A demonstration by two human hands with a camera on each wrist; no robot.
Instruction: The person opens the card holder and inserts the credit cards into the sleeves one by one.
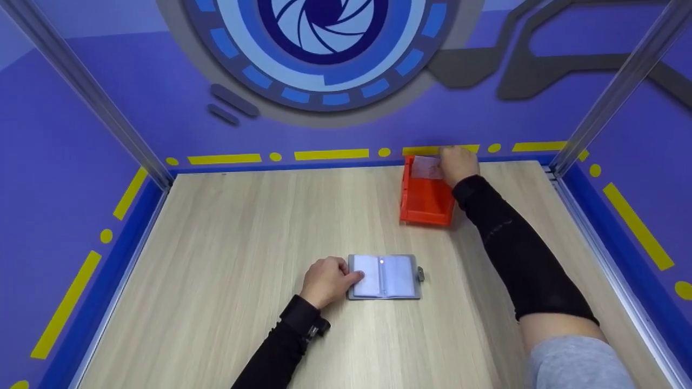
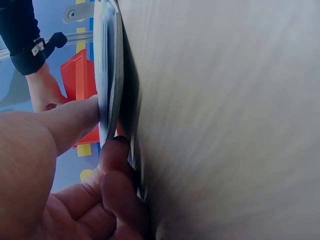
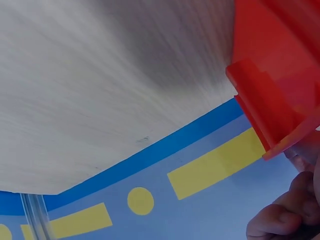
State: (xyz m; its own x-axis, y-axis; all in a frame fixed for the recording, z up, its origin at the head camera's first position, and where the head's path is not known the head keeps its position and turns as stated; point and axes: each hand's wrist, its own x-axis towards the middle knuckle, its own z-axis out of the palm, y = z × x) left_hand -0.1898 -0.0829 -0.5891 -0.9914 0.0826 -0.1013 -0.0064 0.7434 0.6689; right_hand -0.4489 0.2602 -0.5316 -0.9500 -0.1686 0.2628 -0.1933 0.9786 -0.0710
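Observation:
An open card holder [image 1: 397,276] with a grey cover and clear sleeves lies on the table, its snap strap [image 1: 420,274] sticking out to the right. My left hand [image 1: 326,282] grips its left edge, thumb on the sleeves and curled fingers under the cover, as the left wrist view shows; that edge is lifted off the wood [image 2: 225,120]. At the back, my right hand [image 1: 459,163] is over the far right corner of a red bin [image 1: 427,197]. It pinches a small pale pink card [image 1: 426,167] above the bin's far end; its fingertips are mostly hidden.
The wooden table [image 1: 243,232] runs back to a purple wall [image 1: 146,108] with yellow markings. The bin stands close to this wall. Metal posts [image 1: 611,92] rise at the back corners, and blue side panels [image 1: 65,216] border the table.

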